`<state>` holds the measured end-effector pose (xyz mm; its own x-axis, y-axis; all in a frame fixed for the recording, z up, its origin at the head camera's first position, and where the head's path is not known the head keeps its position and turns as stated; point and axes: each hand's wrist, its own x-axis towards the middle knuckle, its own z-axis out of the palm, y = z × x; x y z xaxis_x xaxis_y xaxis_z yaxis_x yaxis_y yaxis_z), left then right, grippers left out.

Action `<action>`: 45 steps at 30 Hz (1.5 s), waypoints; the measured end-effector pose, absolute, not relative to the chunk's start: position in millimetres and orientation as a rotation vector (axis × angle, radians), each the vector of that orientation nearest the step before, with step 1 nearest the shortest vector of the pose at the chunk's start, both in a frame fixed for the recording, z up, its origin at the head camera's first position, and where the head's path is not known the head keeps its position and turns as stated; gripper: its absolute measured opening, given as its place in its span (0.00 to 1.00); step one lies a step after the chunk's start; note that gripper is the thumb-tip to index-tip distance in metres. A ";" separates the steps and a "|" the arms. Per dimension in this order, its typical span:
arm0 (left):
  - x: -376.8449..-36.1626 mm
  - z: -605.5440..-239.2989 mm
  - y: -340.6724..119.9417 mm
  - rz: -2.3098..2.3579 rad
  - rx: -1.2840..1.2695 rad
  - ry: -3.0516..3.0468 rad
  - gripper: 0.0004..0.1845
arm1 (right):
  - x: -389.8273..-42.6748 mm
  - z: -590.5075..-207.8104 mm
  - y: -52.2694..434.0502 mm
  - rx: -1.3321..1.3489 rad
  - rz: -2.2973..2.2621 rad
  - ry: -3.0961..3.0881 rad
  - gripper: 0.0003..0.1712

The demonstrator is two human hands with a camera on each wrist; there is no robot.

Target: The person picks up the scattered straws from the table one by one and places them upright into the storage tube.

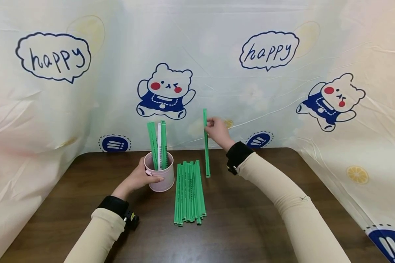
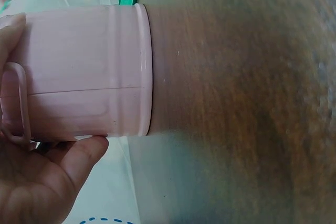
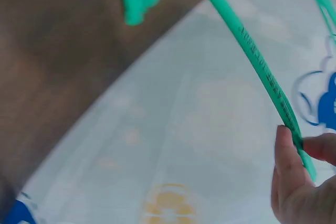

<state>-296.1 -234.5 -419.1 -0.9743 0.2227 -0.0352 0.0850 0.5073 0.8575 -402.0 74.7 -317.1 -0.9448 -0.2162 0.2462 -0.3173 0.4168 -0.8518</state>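
Note:
A pink cup [image 1: 162, 176] stands on the dark wooden table [image 1: 250, 219]; two green sticks and a white one [image 1: 159, 145] stand upright in it. My left hand [image 1: 139, 178] grips the cup's side, thumb across its front; in the left wrist view the cup [image 2: 84, 72] fills the frame with the thumb [image 2: 79, 153] against it. My right hand [image 1: 218, 132] pinches a long green stick [image 1: 206, 146] near its top, holding it upright above the table. In the right wrist view the stick [image 3: 252, 56] runs diagonally from my fingers [image 3: 286, 161]. A bundle of several green sticks [image 1: 189, 191] lies flat beside the cup.
A pale cloth backdrop [image 1: 197, 73] with cartoon bears and "happy" bubbles closes off the table's back and sides. Bare tabletop spreads in front of the stick bundle and to the right of it.

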 end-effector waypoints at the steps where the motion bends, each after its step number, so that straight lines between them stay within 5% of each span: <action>1: -296.3 -418.9 -234.7 1.472 0.268 2.602 0.61 | -390.0 -298.9 66.3 0.433 1.558 -2.569 0.24; 17: -293.2 -416.8 -235.3 1.468 0.259 2.608 0.61 | -364.0 -220.0 -22.8 0.737 1.573 -2.199 0.21; 45: -294.5 -421.7 -234.8 1.486 0.299 2.625 0.60 | -358.3 -327.1 -43.3 0.796 1.546 -2.472 0.20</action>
